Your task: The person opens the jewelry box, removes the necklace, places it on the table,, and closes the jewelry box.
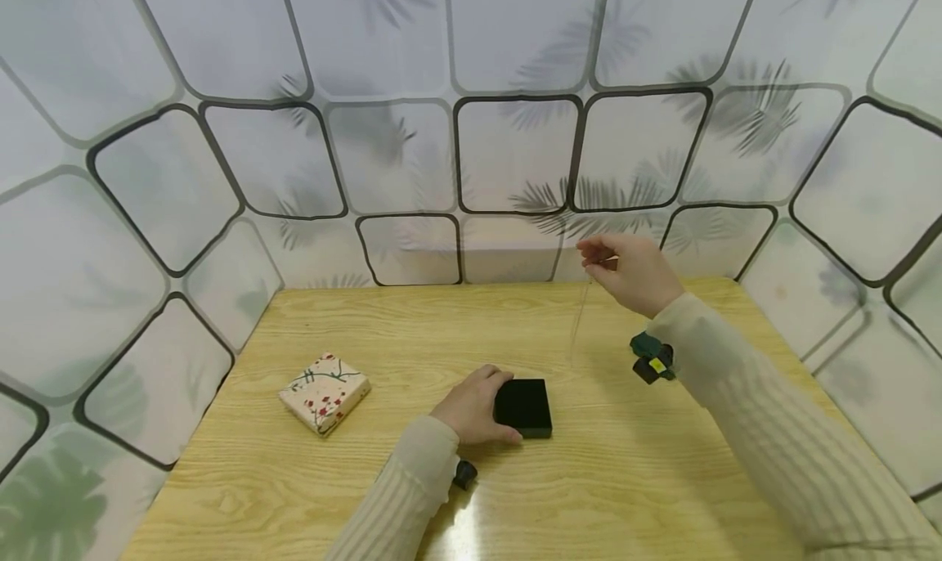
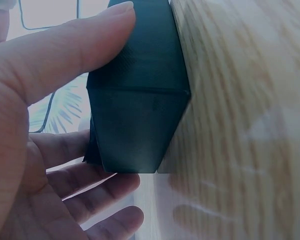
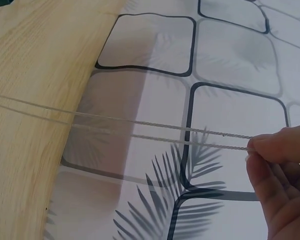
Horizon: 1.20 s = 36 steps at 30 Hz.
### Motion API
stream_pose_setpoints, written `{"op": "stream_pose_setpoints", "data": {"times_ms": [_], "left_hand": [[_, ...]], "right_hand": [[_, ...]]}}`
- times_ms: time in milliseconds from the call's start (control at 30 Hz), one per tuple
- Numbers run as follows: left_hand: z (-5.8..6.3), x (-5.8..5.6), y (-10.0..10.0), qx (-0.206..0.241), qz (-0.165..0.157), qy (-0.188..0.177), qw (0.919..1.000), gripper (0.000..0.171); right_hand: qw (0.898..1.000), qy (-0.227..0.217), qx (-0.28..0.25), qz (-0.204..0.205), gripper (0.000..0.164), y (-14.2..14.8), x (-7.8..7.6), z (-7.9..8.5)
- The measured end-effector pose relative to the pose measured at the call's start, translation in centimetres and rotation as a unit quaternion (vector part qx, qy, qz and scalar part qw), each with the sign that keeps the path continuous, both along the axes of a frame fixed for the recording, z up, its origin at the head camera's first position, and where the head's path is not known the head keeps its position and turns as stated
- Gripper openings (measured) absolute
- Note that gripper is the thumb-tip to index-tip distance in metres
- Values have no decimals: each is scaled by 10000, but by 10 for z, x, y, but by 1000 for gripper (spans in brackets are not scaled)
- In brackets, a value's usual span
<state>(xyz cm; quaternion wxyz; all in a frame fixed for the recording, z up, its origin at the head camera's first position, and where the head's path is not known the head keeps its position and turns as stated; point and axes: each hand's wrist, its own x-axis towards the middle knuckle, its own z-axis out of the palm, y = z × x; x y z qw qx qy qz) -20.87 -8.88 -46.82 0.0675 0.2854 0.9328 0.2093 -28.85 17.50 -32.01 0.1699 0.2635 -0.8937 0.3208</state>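
Between thumb and fingertips, my right hand [image 1: 631,275] pinches a fine necklace chain [image 3: 160,125], raised above the back of the table. Two thin strands run down from the pinch in the right wrist view; their lower end is out of that frame. A small dark green box with a black top [image 1: 522,407] sits on the table. My left hand [image 1: 477,407] grips its left side, thumb along the near edge and fingers around the far side. In the left wrist view, the box's side [image 2: 135,130] faces the camera.
A cream box with red flowers and dark branches [image 1: 325,393] lies left of my left hand on the wooden table [image 1: 412,332]. A patterned curtain [image 1: 515,152] stands behind and at both sides. A dark device with a yellow mark [image 1: 653,358] shows beneath my right wrist.
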Motion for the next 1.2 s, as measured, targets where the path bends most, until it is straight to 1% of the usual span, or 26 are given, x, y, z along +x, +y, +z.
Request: {"op": "stream_pose_setpoints", "data": {"times_ms": [267,433,567,700,800,933,1067,1200], "left_hand": [[-3,-2,0,-33,8,3,10000,97],[-4,-2,0,-58,27,-22,10000,97],[-4,-3,0,-54,47,-38,10000,97],[-4,-3,0,-53,48,-37,10000,96],[-3,-3,0,-57,39,-29,10000,96],[-3,-3,0,-59,28,-40,10000,96],[-2,-2,0,-39,32,-65,10000,96],[-2,-2,0,-26,44,-83,10000,97]], "right_hand": [[9997,-94,156,-154,23,-3,-23,2],[9995,-199,121,-190,24,-4,-36,4],[9995,-204,104,-205,25,-6,-44,10],[9995,-114,181,-247,25,-7,-48,13],[9993,-153,201,-283,25,-8,-49,12],[9991,-287,190,-251,24,-9,-46,6],[9993,-252,213,-150,23,-7,-39,-1],[9996,-238,113,-43,23,-5,-30,-4]]}}
